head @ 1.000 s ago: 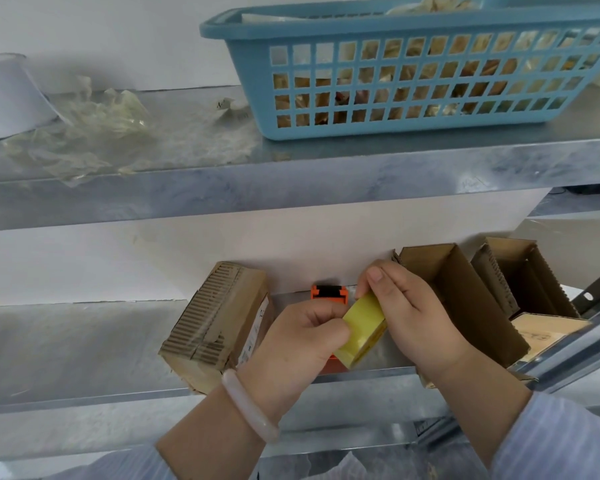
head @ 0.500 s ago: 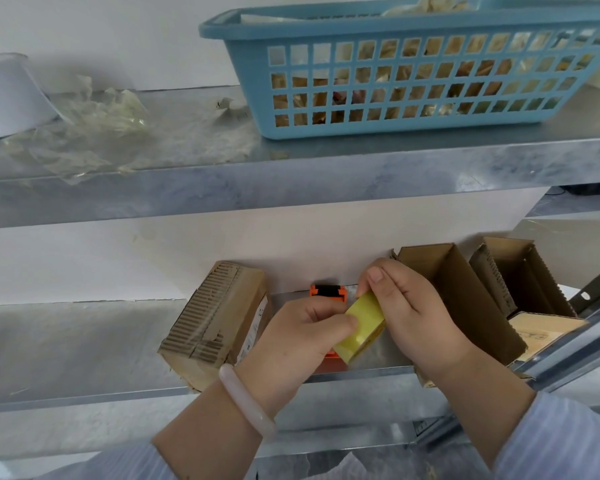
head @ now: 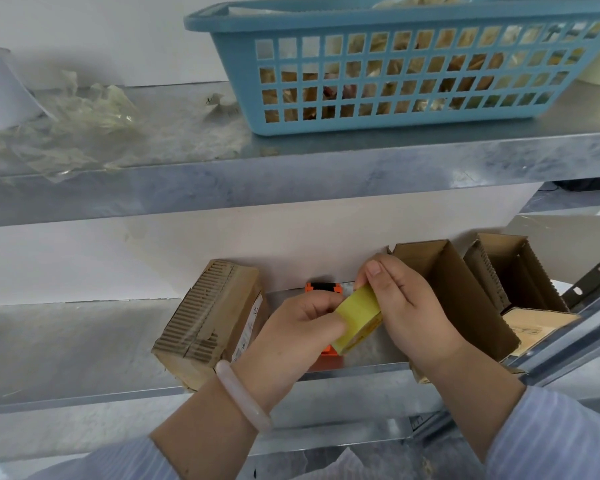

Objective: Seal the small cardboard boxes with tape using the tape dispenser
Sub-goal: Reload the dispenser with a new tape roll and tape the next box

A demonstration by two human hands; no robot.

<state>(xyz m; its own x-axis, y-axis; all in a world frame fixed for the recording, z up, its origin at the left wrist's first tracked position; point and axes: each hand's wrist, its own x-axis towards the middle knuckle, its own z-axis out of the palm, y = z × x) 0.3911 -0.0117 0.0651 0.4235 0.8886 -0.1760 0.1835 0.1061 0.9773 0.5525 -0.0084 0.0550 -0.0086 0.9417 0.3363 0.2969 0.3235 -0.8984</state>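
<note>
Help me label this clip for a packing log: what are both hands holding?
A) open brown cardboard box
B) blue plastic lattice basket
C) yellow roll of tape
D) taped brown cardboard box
C: the left hand and the right hand both grip the yellow roll of tape, just in front of the orange tape dispenser.

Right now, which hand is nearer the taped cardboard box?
Left. The left hand sits just right of the taped cardboard box; the right hand is farther right, across the yellow tape roll both hands hold.
</note>
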